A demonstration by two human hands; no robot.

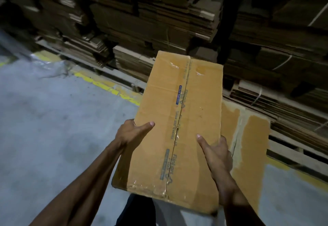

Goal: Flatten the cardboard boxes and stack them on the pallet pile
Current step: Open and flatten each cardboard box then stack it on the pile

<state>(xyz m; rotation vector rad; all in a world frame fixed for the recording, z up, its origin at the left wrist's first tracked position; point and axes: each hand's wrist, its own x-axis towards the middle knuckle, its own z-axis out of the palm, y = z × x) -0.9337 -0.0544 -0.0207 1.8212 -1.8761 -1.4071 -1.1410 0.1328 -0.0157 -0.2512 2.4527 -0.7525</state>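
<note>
Cardboard box (pixel 179 119) gripped by left hand (pixel 132 133), right hand (pixel 217 154); fingers hidden beneath, thumbs on top.

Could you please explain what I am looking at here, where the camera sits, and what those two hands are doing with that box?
There is no machine here: a person wears one wide-angle camera on the head, looking forward and down, so you see their own arms reaching out from the bottom of the picture. The left hand and the right hand grip opposite long sides of a cardboard box, thumbs lying on its top face. The box is still assembled, its top flaps closed along a taped centre seam with some printing on it. Behind its right side, another piece of cardboard with torn, pale patches sticks out; whether it is a flap of the same box or a separate one cannot be told. Ahead stand tall stacks of flattened cardboard, some tied with white straps. Below is a grey concrete floor with a worn yellow line.
</note>
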